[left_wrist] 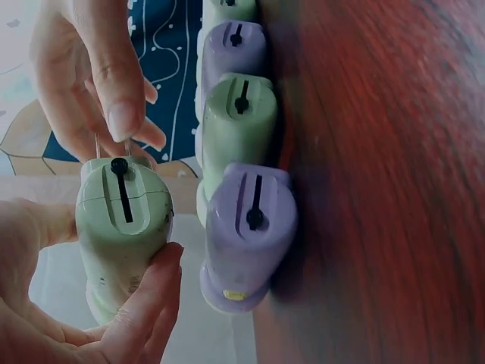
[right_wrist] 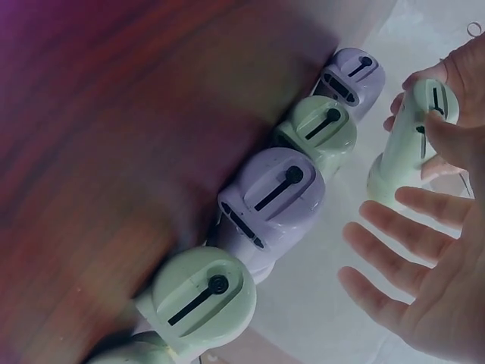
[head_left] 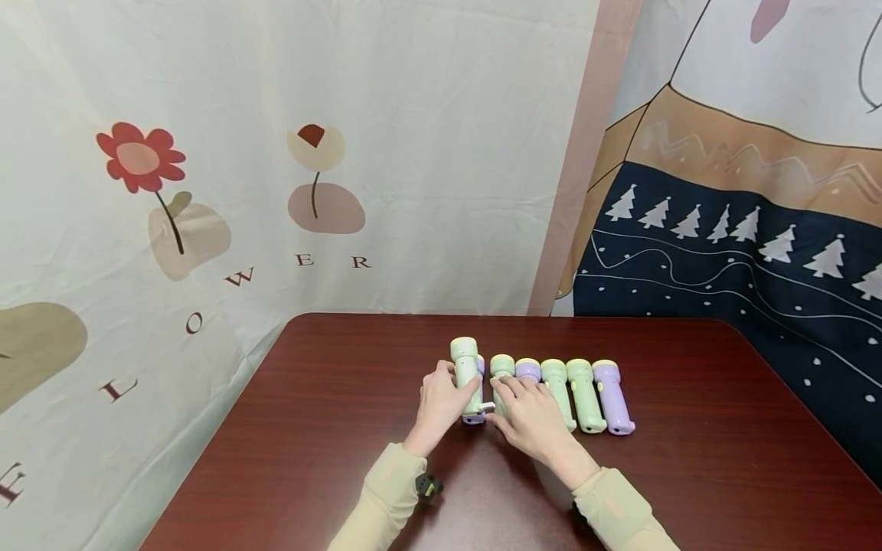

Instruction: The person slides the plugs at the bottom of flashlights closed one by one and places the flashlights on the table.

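Note:
My left hand (head_left: 443,399) grips a pale green flashlight (head_left: 465,363), raised over the left end of a row of flashlights. Two thin metal prongs (left_wrist: 97,145) stick out from the side of its tail end, which has a black slider in a slot. Close beside it is my right hand (head_left: 534,417), fingers spread and fairly straight, the thumb tip (left_wrist: 123,120) right at the prongs. Behind the held flashlight lies a purple flashlight (left_wrist: 250,235), partly hidden in the head view. A green flashlight (left_wrist: 239,129) is beside that one in the row.
Rightward the row goes on with another purple flashlight (head_left: 527,367), green flashlights (head_left: 584,394) and a purple flashlight (head_left: 615,398) at the end. All lie on a dark red-brown table (head_left: 310,428). A printed curtain (head_left: 427,153) hangs behind the table's far edge.

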`<state>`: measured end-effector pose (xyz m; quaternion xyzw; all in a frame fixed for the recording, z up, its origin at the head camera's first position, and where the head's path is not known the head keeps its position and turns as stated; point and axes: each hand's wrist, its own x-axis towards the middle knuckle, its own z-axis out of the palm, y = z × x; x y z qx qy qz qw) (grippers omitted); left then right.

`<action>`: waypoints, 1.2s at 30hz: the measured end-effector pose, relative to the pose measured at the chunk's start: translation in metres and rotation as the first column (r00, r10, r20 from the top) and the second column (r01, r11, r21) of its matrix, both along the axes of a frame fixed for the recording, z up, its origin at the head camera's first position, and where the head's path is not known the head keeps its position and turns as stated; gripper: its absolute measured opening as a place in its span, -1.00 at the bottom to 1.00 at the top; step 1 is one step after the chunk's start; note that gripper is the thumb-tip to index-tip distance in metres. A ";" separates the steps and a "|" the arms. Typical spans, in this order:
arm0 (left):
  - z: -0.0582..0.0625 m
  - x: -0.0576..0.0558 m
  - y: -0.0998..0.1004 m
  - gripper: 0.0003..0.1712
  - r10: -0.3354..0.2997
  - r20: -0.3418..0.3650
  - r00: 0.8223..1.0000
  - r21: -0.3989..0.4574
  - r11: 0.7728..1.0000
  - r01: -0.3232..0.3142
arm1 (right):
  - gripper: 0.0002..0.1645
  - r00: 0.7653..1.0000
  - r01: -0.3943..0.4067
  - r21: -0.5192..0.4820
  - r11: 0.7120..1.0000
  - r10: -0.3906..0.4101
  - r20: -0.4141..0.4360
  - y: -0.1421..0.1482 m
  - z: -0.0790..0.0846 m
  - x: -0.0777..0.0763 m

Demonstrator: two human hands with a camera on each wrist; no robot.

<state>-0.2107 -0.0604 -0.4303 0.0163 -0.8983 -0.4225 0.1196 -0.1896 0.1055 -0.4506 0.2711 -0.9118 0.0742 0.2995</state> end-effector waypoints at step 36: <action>0.002 0.004 0.008 -0.51 -0.037 -0.045 0.998 0.004 0.999 0.037 | -0.51 0.993 -0.114 -0.001 0.994 0.114 -0.032 -0.001 0.002 0.001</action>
